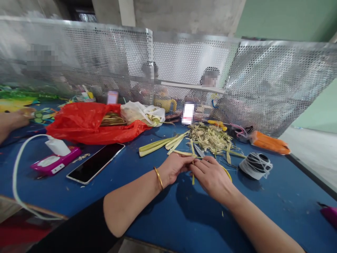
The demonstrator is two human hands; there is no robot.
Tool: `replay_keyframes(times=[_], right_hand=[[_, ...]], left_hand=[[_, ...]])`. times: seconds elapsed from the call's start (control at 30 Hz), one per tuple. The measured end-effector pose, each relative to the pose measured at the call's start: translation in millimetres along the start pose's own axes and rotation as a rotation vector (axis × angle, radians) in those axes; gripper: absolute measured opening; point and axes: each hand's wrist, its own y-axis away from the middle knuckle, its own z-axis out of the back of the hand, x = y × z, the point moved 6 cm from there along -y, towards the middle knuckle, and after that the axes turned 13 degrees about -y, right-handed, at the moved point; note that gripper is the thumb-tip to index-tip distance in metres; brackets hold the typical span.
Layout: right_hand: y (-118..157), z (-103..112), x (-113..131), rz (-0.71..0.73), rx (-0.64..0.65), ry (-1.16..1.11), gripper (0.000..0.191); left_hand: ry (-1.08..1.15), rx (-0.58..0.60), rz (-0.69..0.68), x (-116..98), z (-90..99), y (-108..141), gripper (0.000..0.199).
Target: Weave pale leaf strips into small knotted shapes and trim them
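My left hand, with a gold bangle at the wrist, is closed, pinching a pale yellow-green plant strip that crosses another strip at the fingertips. Right against it, my right hand is closed too. Scissors with a yellow handle sit in that hand, their grey blades poking out past the fingers. The fingertips of both hands meet, so the exact grip is partly hidden. Just beyond lie folded long strips and a heap of shredded plant trimmings.
Left of my arms are a black phone, a purple power strip with a white plug, and a red plastic bag. To the right stand a thread spool and an orange packet. A perforated metal screen runs behind; another person's hand shows far left.
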Motion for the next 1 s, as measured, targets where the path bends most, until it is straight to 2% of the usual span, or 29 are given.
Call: replay_keyframes(times=[0.2,0.37,0.6,0.83,1.0], right_hand=[[2.0,3.8,5.8,0.043,-0.112,-0.139,0.025],[0.7,12.3,14.5,0.096,-0.19,-0.178,0.025],[1.0,10.7,12.2,0.061,-0.209,-0.045,0.021],[1.4,9.9,22.4,0.121,-0.27,-0.105,0.023],[-2.2,8.0,23.2,0.092,-0.206,-0.024,0.025]], left_hand=[[0.025,-0.038,-0.056,-2.5,-4.0,7.5,0.028],[0.036,-0.006,-0.082,-4.8,-6.4,12.0,0.022],[0.071,0.053,0.014,-8.0,-3.1,10.3,0.016],[0.001,-0.031,-0.081,-9.4,-4.2,14.0,0.016],[-0.003,-0.039,-0.073,-14.4,0.4,12.8,0.014]])
